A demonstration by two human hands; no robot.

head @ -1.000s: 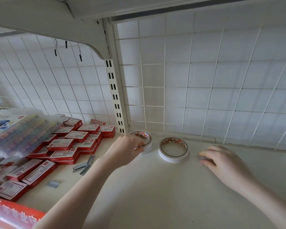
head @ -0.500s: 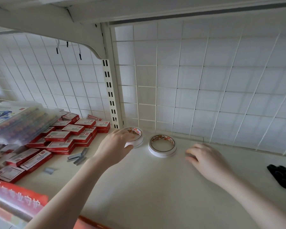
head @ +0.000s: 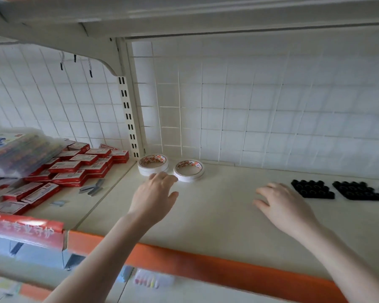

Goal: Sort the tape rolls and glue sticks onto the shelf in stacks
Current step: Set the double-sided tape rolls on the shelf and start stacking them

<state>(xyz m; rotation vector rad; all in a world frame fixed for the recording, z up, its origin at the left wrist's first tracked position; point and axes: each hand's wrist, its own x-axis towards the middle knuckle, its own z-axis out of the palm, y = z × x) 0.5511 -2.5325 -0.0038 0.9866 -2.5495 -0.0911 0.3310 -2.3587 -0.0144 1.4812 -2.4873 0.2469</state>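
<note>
While two tape rolls sit at the shelf's [head: 206, 215] back edge by the slotted upright, we judge the sorting barely begun: the left stack [head: 153, 164] looks two rolls high, the single roll [head: 189, 170] lies just beside it, and we see no glue sticks. Both are white with red-printed cores, lying flat. Our left hand [head: 154, 196] and right hand [head: 281, 203] hover relaxed, holding nothing.
</note>
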